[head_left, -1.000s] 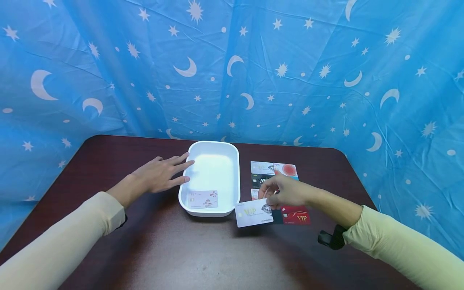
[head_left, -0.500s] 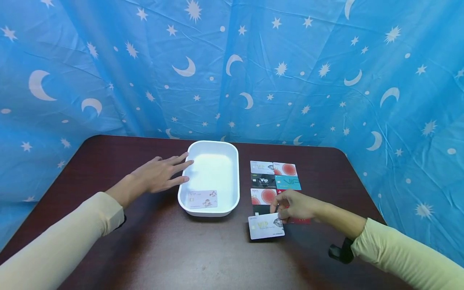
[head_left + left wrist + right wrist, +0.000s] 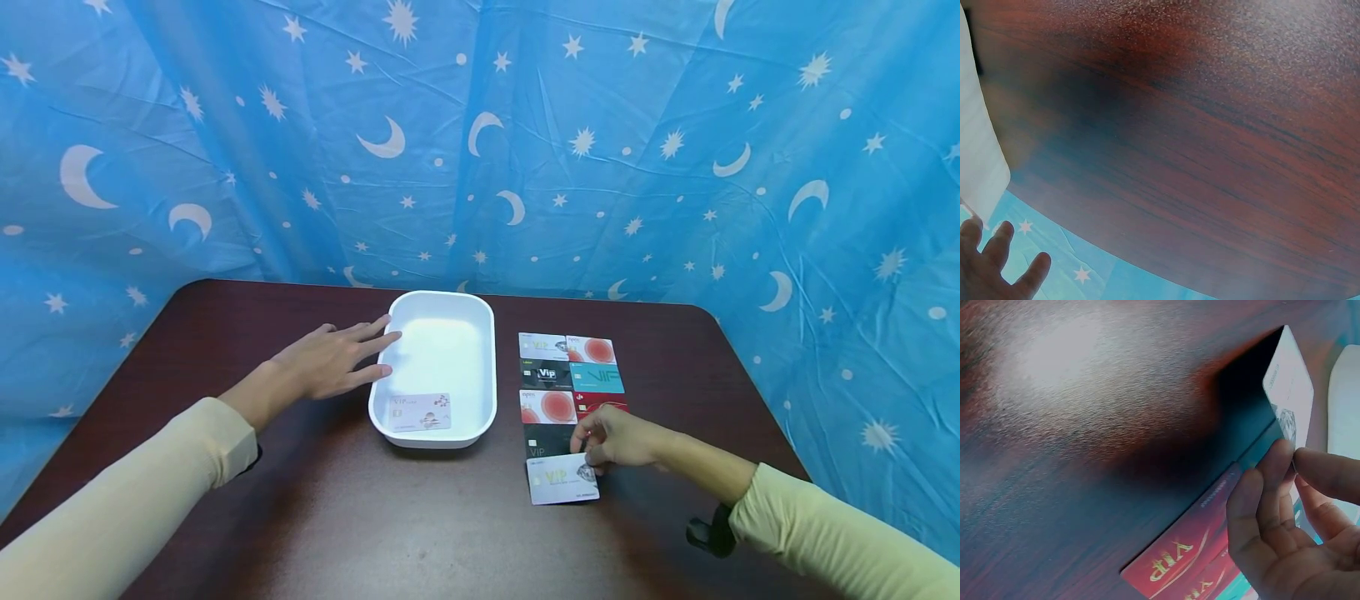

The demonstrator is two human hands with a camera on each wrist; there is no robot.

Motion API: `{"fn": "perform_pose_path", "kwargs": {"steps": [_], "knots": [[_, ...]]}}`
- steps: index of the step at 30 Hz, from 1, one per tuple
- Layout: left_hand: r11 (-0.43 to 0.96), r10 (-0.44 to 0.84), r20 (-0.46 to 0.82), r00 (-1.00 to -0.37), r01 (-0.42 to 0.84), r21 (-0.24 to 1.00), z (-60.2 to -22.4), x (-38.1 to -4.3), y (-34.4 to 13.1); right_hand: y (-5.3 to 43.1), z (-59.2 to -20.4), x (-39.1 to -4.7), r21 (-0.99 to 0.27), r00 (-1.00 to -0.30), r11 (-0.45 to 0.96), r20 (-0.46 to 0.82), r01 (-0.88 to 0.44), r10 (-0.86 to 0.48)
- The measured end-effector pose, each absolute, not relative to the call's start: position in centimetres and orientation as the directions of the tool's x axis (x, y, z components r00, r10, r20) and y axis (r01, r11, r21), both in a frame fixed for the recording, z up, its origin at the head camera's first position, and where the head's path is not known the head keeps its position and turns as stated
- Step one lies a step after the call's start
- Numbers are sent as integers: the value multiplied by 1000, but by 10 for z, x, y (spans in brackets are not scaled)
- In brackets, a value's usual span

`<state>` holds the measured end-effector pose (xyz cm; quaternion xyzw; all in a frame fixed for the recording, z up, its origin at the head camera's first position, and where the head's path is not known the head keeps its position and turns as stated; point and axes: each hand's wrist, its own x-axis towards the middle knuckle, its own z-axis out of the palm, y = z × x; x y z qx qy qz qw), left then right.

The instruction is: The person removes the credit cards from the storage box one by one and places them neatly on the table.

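Observation:
A white VIP card (image 3: 564, 481) is pinched between the thumb and fingers of my right hand (image 3: 620, 436), at its right upper corner. In the right wrist view the card (image 3: 1297, 375) is tilted, with a dark shadow beneath one side. It lies just below a black VIP card (image 3: 546, 442), at the near end of two columns of cards. Spread fingers of my left hand (image 3: 326, 362) rest on the left rim of a white tray (image 3: 442, 354). One pale pink VIP card (image 3: 420, 412) lies flat inside, near the front wall.
Cards in the columns include a teal card (image 3: 597, 377), a black Vip card (image 3: 545, 374) and a white card with red circles (image 3: 546, 407). My right hand partly covers a red VIP card (image 3: 1185, 550). A blue star-patterned curtain (image 3: 480, 167) hangs behind the dark wooden table (image 3: 420, 533).
My right hand has carried the white VIP card right and toward me, from beside the tray's front corner to below the black card. The left hand stays on the rim.

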<state>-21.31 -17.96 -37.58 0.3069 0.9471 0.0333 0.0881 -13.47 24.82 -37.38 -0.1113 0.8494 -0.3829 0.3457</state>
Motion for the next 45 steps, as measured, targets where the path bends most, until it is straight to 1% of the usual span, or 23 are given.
{"fn": "perform_pose_path", "kwargs": {"steps": [8, 11, 26, 38, 45], "knots": [[810, 586, -148, -797, 574, 119, -377, -214, -180, 249, -383, -132, -737, -752, 672, -402, -73, -523], [811, 586, -150, -797, 573, 121, -377, -214, -180, 249, -384, -130, -729, -766, 677, -377, -101, -521], [808, 589, -150, -794, 576, 126, -377, -214, -181, 245, -390, -126, -681, -801, 727, -385, -89, -458], [805, 593, -145, -792, 580, 126, -376, -213, -181, 244, -391, -125, -675, -808, 731, -373, -101, -457], [809, 587, -149, -796, 572, 135, -376, -213, -181, 244, -390, -125, -682, -808, 727, -382, -81, -449]]}}
